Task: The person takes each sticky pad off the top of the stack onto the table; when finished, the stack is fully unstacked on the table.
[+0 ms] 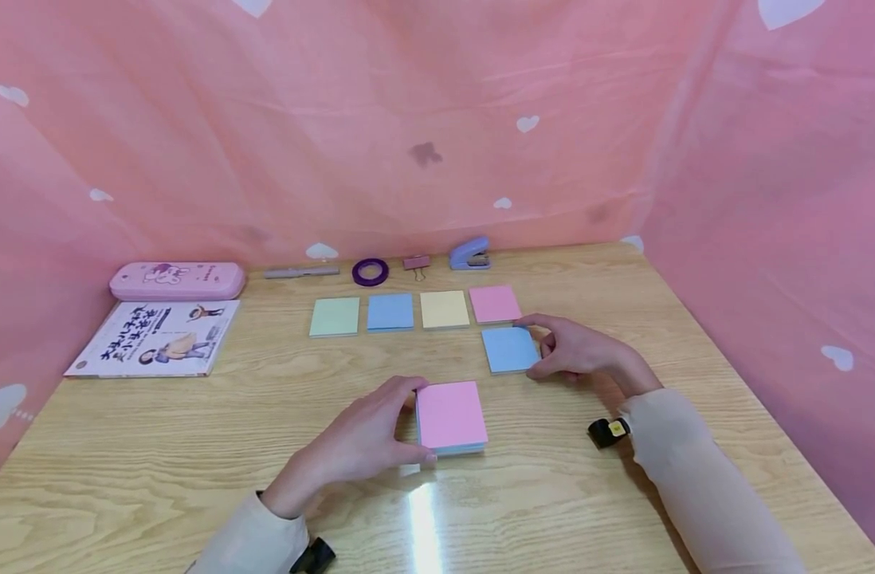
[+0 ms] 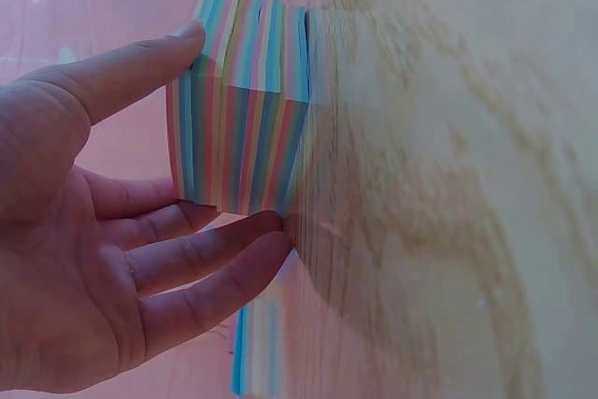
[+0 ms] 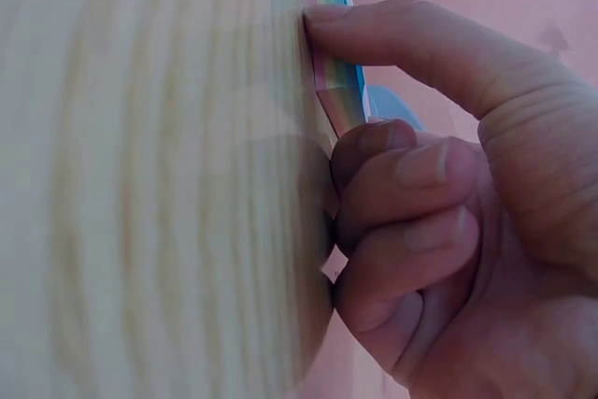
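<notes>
**Left hand [image 1: 369, 434] on a stack of sticky notes [image 1: 452, 416], right hand [image 1: 574, 347] on a blue pad [image 1: 509, 351]**

Nearest, two pale sleeves [image 1: 703, 486] reached in over a wooden table [image 1: 158, 486], a small black device [image 1: 608, 432] at each wrist. The left hand pinched the stack from its left side, thumb at the near corner and fingers at the far one. The stack sat on the wood between the forearms, a pink sheet on top; the left wrist view showed its edges striped in many colours.

A little farther off and to the right, the right hand pinched the blue pad by its right side, index finger at the far corner, thumb at the near one, the other fingers folded toward the palm. That pad lay flat, just in front of the right end of a row.

The row ran, left to right, green pad [image 1: 335, 316], second blue pad [image 1: 390, 311], yellow pad [image 1: 445, 309] and pink pad [image 1: 495, 304]. Well to its left lay a picture book [image 1: 158, 339].

Along the back were a pink pencil case [image 1: 178, 281], a grey pen [image 1: 303, 273], a purple tape ring [image 1: 370, 282], a binder clip [image 1: 417, 261] and a lilac stapler [image 1: 468, 253]. Behind them hung pink cloth [image 1: 337, 119] with white hearts.
</notes>
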`<state>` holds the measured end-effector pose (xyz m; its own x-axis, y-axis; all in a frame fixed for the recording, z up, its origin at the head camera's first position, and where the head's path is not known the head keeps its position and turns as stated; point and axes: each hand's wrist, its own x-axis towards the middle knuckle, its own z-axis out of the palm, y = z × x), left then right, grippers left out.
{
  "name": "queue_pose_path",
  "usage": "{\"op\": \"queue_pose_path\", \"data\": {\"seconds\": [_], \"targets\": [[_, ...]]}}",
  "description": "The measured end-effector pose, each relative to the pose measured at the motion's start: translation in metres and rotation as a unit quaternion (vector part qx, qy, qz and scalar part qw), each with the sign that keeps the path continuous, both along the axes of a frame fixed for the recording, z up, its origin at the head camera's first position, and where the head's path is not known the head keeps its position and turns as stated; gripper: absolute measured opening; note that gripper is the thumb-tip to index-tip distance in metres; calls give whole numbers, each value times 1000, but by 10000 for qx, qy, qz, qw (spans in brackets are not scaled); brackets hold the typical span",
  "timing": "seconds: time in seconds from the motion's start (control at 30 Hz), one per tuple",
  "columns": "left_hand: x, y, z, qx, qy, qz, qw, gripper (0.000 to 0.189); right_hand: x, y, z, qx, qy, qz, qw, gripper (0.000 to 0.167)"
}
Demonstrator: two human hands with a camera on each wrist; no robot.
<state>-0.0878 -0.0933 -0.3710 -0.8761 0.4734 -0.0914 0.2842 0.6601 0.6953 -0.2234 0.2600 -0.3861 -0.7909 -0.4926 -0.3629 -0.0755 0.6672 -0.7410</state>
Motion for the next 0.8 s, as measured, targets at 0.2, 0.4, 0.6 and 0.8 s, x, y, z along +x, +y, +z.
{"op": "queue_pose_path", "data": {"seconds": [0.2,0.4,0.6,0.8], "targets": [[0,0,1,-40,-40,12,10000,83,-1,2,-1,73,1,-6,10000,93],[1,0,0,-24,-60,54,10000,82,3,0,9,-29,61,46,10000,96],[-1,0,1,21,-71,24,10000,81,31,-22,36,-584,587,619,9946,90],[-1,-1,0,6,-140,19,9999,81,66,-59,40,-697,725,1629,9815,90]]}}
